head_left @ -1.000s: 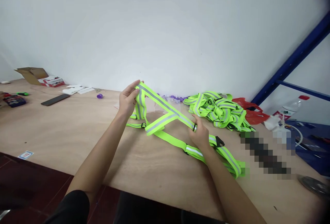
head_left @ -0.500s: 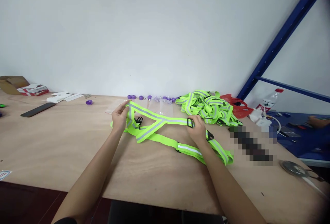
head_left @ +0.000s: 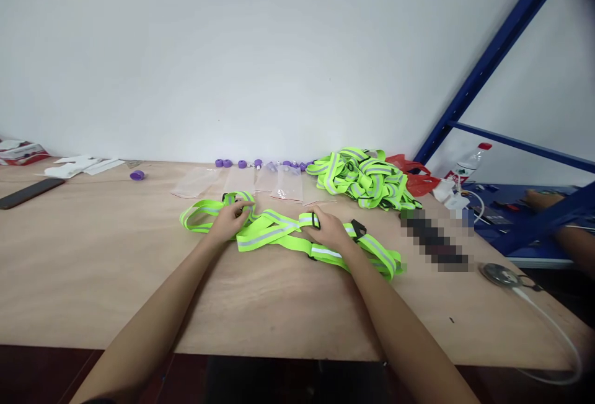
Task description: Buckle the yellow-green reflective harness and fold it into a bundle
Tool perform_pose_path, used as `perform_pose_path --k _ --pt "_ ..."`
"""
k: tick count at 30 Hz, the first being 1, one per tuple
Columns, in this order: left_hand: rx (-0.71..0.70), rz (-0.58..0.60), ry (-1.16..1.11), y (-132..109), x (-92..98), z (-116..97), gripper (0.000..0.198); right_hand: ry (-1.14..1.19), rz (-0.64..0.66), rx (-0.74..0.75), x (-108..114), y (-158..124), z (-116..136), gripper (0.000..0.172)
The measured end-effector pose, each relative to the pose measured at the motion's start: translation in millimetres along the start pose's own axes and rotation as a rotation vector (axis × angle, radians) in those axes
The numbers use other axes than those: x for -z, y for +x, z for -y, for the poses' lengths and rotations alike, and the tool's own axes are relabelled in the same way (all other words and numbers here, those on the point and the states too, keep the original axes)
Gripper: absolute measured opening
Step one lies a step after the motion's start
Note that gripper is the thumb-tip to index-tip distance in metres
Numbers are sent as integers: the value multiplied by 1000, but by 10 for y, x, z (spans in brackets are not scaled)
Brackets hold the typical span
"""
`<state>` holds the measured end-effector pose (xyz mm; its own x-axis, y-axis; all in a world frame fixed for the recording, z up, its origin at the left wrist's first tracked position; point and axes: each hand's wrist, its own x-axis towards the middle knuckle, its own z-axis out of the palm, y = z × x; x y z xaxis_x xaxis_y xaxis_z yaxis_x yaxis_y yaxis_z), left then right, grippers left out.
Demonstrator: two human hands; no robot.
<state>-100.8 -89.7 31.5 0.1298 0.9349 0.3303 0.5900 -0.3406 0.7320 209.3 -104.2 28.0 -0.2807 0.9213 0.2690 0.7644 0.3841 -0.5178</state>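
A neon-yellow reflective harness (head_left: pixel 267 237) with grey stripes and black plastic fittings lies loosely across the wooden table in front of me. My left hand (head_left: pixel 229 223) is closed at its left part, fingers bent around the strap beside a black buckle; the fingertips are partly hidden. By the black slide adjuster (head_left: pixel 315 220), my right hand (head_left: pixel 329 229) pinches the strap. A black clip (head_left: pixel 358 229) and a folded strap end lie to the right of that hand.
Behind the hands are clear plastic bags (head_left: pixel 287 184) and several purple caps (head_left: pixel 242 164). A heap of similar straps (head_left: pixel 365 178) sits back right, near a red bag (head_left: pixel 416 176) and bottle (head_left: pixel 471 162). Another person's arm (head_left: pixel 574 243) shows at far right.
Both hands have come down toward the table and closer together, and the strap that was stretched between them has slackened onto the tabletop. The view has shifted slightly right.
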Motion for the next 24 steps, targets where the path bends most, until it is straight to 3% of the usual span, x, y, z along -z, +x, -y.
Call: perform_pose_path --k 3,7,9,11,14,17,19,24 --pt "-79 74 114 18 -31 38 34 18 51 13 3 -14 3 36" --pt "-85 76 117 24 -54 66 36 20 83 -11 -13 -8 -6 49" --pt "-81 70 117 22 -52 84 36 -17 75 -19 -17 12 -29 46" --pt "-76 60 117 22 -47 110 37 -107 -7 -38 0 41 -71 43" --pt "-59 24 144 25 -49 155 41 -295 -261 -66 79 78 -151 46" --pt "-39 -11 166 32 -62 180 45 -346 -430 4 181 74 -183 42" --pt "-40 -29 155 34 -62 174 45 -300 -393 99 211 48 -143 31" --pt "-11 -31 1 26 14 88 40 -232 -17 273 86 -27 114 41"
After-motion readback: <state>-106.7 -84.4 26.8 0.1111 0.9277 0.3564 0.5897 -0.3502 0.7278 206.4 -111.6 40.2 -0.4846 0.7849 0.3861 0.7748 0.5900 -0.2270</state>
